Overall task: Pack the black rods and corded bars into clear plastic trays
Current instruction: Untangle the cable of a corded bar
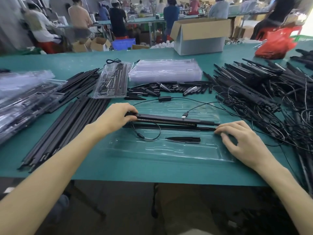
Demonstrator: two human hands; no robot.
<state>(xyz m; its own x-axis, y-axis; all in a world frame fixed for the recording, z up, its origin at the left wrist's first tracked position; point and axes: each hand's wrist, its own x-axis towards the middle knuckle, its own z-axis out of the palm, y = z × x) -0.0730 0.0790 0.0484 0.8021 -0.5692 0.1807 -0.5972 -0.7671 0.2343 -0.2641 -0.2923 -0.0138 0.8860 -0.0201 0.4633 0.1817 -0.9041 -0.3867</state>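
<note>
Seating the long black corded bar into the clear moulded plastic tray is the step I am working on, as I judge it. The tray is lying flat on the teal table right in front of me. The bar is lying across the tray's middle, left to right.

My left hand is gripping the bar's left end, fingers curled round it. My right hand is holding nothing: its fingers are spread loosely, and the fingertips are pressing down on the right end of a thin black rod. That rod is running just beside the bar on my side of it.

To do this well, I am thinking the bar has to go down level and in line with its channel, not angled across the rod. Pressing the rod flat should stop it lifting as the bar settles.

The thin black cable is looping off the left end over the tray floor, close to a short black pointed spike. Its silver-tipped plug is resting on the bar. I am judging the cable the main risk: trapped under the bar, it would hold the bar proud of the tray. Whether the bar is already in its groove I cannot tell.
</note>
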